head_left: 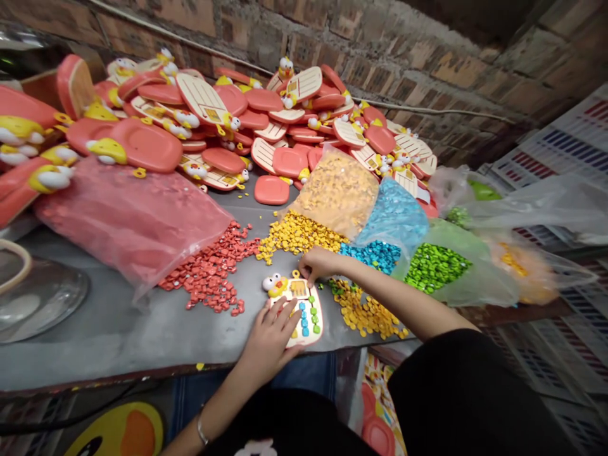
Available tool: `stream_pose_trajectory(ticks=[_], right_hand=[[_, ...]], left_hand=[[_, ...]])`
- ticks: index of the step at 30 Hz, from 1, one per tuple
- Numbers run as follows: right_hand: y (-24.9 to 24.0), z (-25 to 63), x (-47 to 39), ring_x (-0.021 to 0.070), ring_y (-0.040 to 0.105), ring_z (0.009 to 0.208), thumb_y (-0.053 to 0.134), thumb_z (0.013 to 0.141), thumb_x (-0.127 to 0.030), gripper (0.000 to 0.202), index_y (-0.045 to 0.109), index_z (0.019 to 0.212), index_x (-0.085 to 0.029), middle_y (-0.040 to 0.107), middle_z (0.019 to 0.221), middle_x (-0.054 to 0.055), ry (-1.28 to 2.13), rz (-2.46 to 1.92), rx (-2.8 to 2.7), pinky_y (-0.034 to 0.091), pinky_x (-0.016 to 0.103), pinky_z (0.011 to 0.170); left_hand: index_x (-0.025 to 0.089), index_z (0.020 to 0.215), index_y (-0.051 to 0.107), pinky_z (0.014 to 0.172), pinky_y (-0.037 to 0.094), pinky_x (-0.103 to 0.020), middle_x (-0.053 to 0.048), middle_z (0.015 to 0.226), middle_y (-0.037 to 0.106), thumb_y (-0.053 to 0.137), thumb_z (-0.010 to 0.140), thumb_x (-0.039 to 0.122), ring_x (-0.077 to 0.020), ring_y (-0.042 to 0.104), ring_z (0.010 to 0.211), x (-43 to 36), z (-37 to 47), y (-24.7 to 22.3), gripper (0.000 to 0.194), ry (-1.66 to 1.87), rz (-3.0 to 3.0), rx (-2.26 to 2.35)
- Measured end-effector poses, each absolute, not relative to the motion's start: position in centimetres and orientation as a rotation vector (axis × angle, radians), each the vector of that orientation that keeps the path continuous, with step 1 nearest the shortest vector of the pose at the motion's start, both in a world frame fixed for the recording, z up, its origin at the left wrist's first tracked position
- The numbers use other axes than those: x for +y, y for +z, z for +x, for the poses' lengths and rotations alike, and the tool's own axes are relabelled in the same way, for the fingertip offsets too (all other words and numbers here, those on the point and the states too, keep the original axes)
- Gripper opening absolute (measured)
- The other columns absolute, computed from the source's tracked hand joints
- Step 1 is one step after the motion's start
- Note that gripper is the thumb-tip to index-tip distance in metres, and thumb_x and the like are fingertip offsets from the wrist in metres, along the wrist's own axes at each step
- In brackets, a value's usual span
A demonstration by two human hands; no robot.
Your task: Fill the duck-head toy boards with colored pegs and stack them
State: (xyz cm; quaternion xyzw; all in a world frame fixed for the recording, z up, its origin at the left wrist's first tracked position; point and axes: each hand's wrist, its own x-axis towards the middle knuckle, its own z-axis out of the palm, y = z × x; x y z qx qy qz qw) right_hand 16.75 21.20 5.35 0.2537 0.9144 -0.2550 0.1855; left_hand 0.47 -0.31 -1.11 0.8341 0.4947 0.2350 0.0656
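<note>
A cream toy board (pixel 308 315) with a yellow duck head and big white eyes lies near the table's front edge. Small blue pieces (pixel 304 320) and green pieces (pixel 314 310) sit on it in two columns. My left hand (pixel 270 332) rests flat on the board's left side, fingers stretched, covering part of it. Over the board's upper right corner, my right hand (pixel 319 263) has its fingers pinched together by the top of the green column. Whatever lies between those fingertips is hidden.
Loose red pieces (pixel 209 275), yellow pieces (pixel 304 234), blue pieces (pixel 375 254), green pieces (pixel 437 266) and orange-yellow pieces (pixel 368 311) surround the board. A pink bag (pixel 137 215) lies left. Many red-backed boards (pixel 228 107) are heaped along the brick wall.
</note>
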Motion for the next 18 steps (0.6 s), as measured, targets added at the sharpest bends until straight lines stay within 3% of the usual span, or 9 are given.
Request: stream_pose_trajectory(ticks=[3, 7, 10, 13, 16, 18], right_hand=[[6.0, 17.3, 19.8, 0.0115, 0.053, 0.06, 0.079, 0.068, -0.022, 0.012, 0.068, 0.067, -0.02, 0.064, 0.063, -0.004, -0.646, 0.755, 2.702, 0.031, 0.022, 0.06], [6.0, 17.1, 16.4, 0.0157, 0.058, 0.084, 0.074, 0.075, -0.021, 0.019, 0.067, 0.093, -0.018, 0.065, 0.092, 0.003, -0.802, 0.727, 3.023, 0.042, 0.023, 0.072], [4.8, 16.5, 14.8, 0.0161, 0.058, 0.086, 0.066, 0.081, -0.015, 0.007, 0.067, 0.088, -0.017, 0.063, 0.091, 0.004, -0.865, 0.785, 3.099, 0.045, 0.026, 0.077], [3.8, 16.9, 14.7, 0.0185, 0.058, 0.09, 0.06, 0.083, -0.009, 0.014, 0.067, 0.091, -0.017, 0.062, 0.093, 0.006, -0.695, 1.207, 3.217, 0.046, 0.031, 0.082], [3.8, 18.8, 14.0, 0.0214, 0.056, 0.099, 0.06, 0.085, -0.015, 0.024, 0.064, 0.109, -0.02, 0.061, 0.104, 0.008, -0.612, 1.628, 3.286, 0.045, 0.037, 0.088], [3.7, 19.9, 12.4, 0.0229, 0.055, 0.096, 0.06, 0.088, -0.022, 0.016, 0.066, 0.102, -0.02, 0.062, 0.098, 0.008, -0.539, 1.828, 3.168, 0.044, 0.038, 0.086]], left_hand=[[0.022, 0.13, 0.053, 0.11, 0.028, -0.044, -0.006, 0.144, 0.048, 0.057, 0.087, 0.047, -0.027, 0.038, 0.133, -0.3, 0.5, -1.1, 0.05, 0.712, 2.505, 1.5], [0.02, 0.135, 0.049, 0.111, 0.028, -0.046, -0.009, 0.146, 0.045, 0.057, 0.087, 0.042, -0.0281, 0.036, 0.135, -0.5, 0.7, -1.3, 0.054, 0.71, 2.524, 1.527], [0.017, 0.139, 0.044, 0.113, 0.026, -0.047, -0.011, 0.146, 0.043, 0.057, 0.085, 0.041, -0.0281, 0.034, 0.137, -0.6, 0.7, -1.3, 0.06, 0.749, 2.522, 1.519], [0.015, 0.143, 0.036, 0.115, 0.023, -0.049, -0.013, 0.148, 0.04, 0.06, 0.081, 0.036, -0.0289, 0.031, 0.139, -0.8, 0.6, -1.1, 0.07, 0.763, 2.521, 1.485], [0.015, 0.144, 0.03, 0.114, 0.025, -0.052, -0.015, 0.151, 0.034, 0.063, 0.078, 0.03, -0.0306, 0.028, 0.14, -1.1, 0.4, -1.0, 0.076, 0.801, 2.491, 1.47], [0.017, 0.144, 0.029, 0.111, 0.029, -0.052, -0.017, 0.153, 0.028, 0.065, 0.076, 0.027, -0.0327, 0.026, 0.141, -1.2, 0.4, -1.0, 0.079, 0.856, 2.435, 1.495]])
